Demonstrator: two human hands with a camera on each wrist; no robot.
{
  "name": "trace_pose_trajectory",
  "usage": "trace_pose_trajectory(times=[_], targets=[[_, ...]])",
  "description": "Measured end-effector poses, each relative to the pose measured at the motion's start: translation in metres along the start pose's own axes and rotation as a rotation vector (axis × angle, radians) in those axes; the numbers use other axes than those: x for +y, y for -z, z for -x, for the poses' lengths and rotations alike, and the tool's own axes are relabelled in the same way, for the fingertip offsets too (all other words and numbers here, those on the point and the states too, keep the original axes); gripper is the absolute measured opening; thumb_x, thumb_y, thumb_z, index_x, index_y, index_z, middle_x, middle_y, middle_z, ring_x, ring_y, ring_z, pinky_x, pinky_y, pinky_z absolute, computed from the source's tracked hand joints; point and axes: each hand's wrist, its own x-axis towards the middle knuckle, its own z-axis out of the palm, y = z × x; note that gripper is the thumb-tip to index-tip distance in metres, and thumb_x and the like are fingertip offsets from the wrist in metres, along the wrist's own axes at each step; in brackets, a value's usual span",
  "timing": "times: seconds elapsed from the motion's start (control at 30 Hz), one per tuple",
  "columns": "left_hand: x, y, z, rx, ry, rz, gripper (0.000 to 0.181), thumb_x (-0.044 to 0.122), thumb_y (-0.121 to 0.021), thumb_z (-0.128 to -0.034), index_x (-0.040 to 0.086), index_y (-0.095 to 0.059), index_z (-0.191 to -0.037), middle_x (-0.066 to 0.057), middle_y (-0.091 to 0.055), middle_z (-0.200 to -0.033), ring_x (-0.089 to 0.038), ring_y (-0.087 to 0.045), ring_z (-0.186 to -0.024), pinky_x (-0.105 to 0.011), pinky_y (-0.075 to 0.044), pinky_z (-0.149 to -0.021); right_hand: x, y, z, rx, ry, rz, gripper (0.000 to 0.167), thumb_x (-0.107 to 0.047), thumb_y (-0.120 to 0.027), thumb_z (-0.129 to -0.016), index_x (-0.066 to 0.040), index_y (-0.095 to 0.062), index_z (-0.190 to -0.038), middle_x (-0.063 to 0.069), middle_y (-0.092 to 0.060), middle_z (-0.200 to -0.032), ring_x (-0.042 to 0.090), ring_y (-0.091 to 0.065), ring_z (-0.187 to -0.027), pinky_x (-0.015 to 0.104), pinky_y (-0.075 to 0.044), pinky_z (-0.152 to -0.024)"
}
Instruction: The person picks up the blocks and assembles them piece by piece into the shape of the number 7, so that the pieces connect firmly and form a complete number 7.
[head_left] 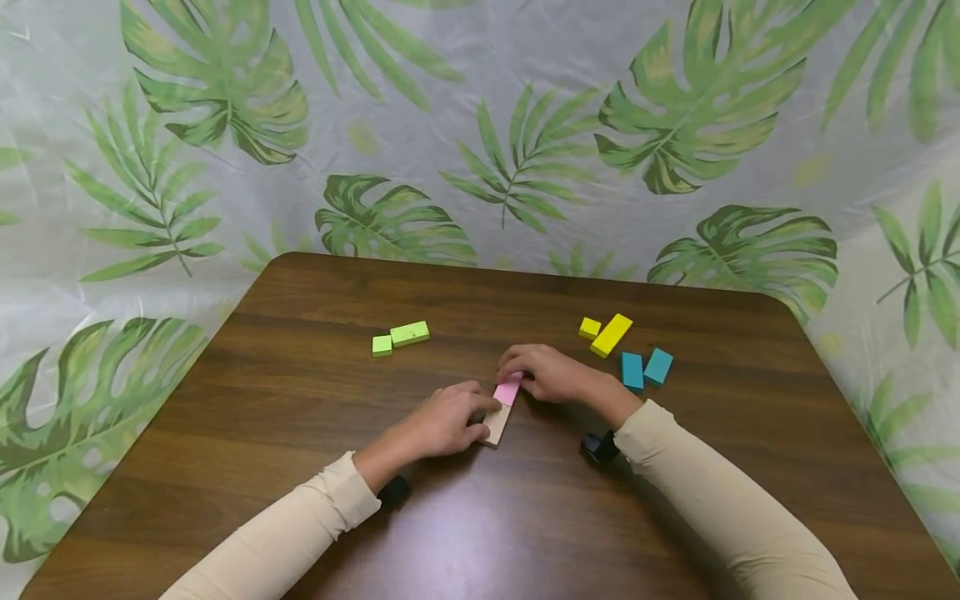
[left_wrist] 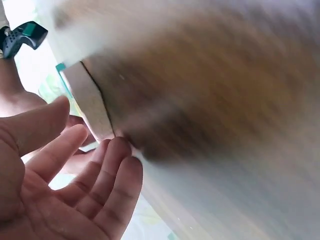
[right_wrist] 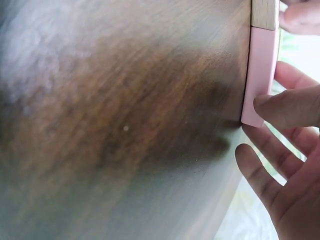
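Near the middle of the table, a plain wooden block (head_left: 496,427) and a pink block (head_left: 507,390) lie end to end in one line. At the far end, my right hand (head_left: 551,373) pinches the pink block; the right wrist view shows the thumb against its side and fingers at its end. My left hand (head_left: 444,418) is at the left side of the wooden block, its forefinger touching near the join. In the left wrist view, the left fingers are loosely extended beside the wooden block (left_wrist: 92,97), the thumb apart from them.
Two light green blocks (head_left: 409,333) lie on the table's far left part. To the right are two yellow blocks (head_left: 611,335) and two teal blocks (head_left: 632,372). A leaf-patterned cloth (head_left: 525,167) hangs behind the brown table (head_left: 300,308).
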Motion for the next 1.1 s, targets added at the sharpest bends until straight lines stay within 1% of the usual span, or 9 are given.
trace_pose_trajectory(times=[0.1, 0.27, 0.33, 0.43, 0.6, 0.67, 0.8, 0.97, 1.1], targets=[[-0.003, 0.001, -0.003, 0.005, -0.016, -0.016, 0.035, 0.015, -0.07, -0.09, 0.011, -0.069, -0.124, -0.006, -0.065, -0.12, -0.021, -0.065, -0.103, -0.039, -0.054, -0.088, 0.001, 0.0, 0.001, 0.004, -0.005, 0.007, 0.037, 0.006, -0.06, -0.089, -0.012, -0.072, -0.119, 0.007, -0.066, -0.124, 0.024, -0.062, -0.117, 0.045, -0.05, -0.103], [-0.01, 0.006, -0.01, -0.011, -0.1, -0.073, 0.038, 0.017, -0.071, -0.0893, 0.009, -0.067, -0.127, -0.008, -0.061, -0.133, -0.026, -0.06, -0.12, -0.043, -0.05, -0.101, 0.003, 0.001, 0.004, 0.025, -0.051, 0.031, 0.04, 0.001, -0.063, -0.09, -0.011, -0.065, -0.128, 0.008, -0.064, -0.129, 0.026, -0.059, -0.122, 0.047, -0.046, -0.107], [-0.013, 0.008, -0.013, -0.027, -0.136, -0.094, 0.041, 0.018, -0.072, -0.0888, 0.009, -0.066, -0.129, -0.009, -0.057, -0.14, -0.028, -0.056, -0.126, -0.045, -0.048, -0.105, 0.003, 0.001, 0.005, 0.029, -0.074, 0.037, 0.04, -0.001, -0.064, -0.09, -0.009, -0.065, -0.129, 0.009, -0.064, -0.129, 0.028, -0.058, -0.123, 0.049, -0.046, -0.107], [-0.016, 0.01, -0.018, -0.069, -0.165, -0.113, 0.047, 0.021, -0.072, -0.088, 0.01, -0.063, -0.133, -0.009, -0.051, -0.149, -0.03, -0.052, -0.131, -0.045, -0.045, -0.108, 0.005, 0.001, 0.005, 0.021, -0.092, 0.039, 0.038, -0.004, -0.066, -0.091, -0.007, -0.064, -0.129, 0.012, -0.063, -0.129, 0.03, -0.058, -0.123, 0.05, -0.046, -0.107], [-0.019, 0.01, -0.023, -0.156, -0.169, -0.123, 0.053, 0.024, -0.072, -0.0877, 0.013, -0.059, -0.138, -0.007, -0.045, -0.155, -0.03, -0.048, -0.136, -0.046, -0.043, -0.11, 0.007, -0.001, 0.006, -0.005, -0.114, 0.031, 0.036, -0.011, -0.068, -0.092, -0.007, -0.065, -0.127, 0.012, -0.063, -0.129, 0.03, -0.058, -0.122, 0.049, -0.046, -0.107], [-0.019, 0.01, -0.024, -0.186, -0.158, -0.115, 0.054, 0.024, -0.071, -0.0885, 0.014, -0.058, -0.14, -0.006, -0.043, -0.157, -0.03, -0.047, -0.138, -0.046, -0.042, -0.111, 0.008, -0.001, 0.006, -0.006, -0.115, 0.032, 0.035, -0.013, -0.068, -0.092, -0.008, -0.066, -0.126, 0.011, -0.063, -0.128, 0.03, -0.058, -0.121, 0.049, -0.046, -0.107], [-0.02, 0.01, -0.026, -0.216, -0.148, -0.086, 0.055, 0.023, -0.071, -0.0897, 0.013, -0.056, -0.142, -0.006, -0.038, -0.159, -0.031, -0.042, -0.143, -0.047, -0.039, -0.114, 0.008, -0.001, 0.006, 0.003, -0.108, 0.03, 0.034, -0.016, -0.069, -0.092, -0.008, -0.067, -0.125, 0.011, -0.064, -0.128, 0.03, -0.059, -0.12, 0.049, -0.046, -0.106], [-0.021, 0.01, -0.028, -0.235, -0.143, -0.066, 0.059, 0.024, -0.07, -0.0905, 0.012, -0.052, -0.145, -0.003, -0.031, -0.164, -0.03, -0.038, -0.145, -0.046, -0.037, -0.116, 0.01, 0.0, 0.006, 0.005, -0.113, 0.032, 0.035, -0.018, -0.069, -0.092, -0.008, -0.067, -0.126, 0.011, -0.064, -0.128, 0.03, -0.059, -0.12, 0.049, -0.046, -0.106], [-0.022, 0.011, -0.03, -0.24, -0.142, -0.059, 0.059, 0.024, -0.07, -0.0906, 0.012, -0.052, -0.145, -0.002, -0.031, -0.164, -0.029, -0.041, -0.144, -0.045, -0.037, -0.115, 0.01, 0.001, 0.007, 0.006, -0.121, 0.03, 0.035, -0.019, -0.069, -0.093, -0.008, -0.067, -0.126, 0.011, -0.064, -0.128, 0.03, -0.059, -0.121, 0.049, -0.046, -0.107]])
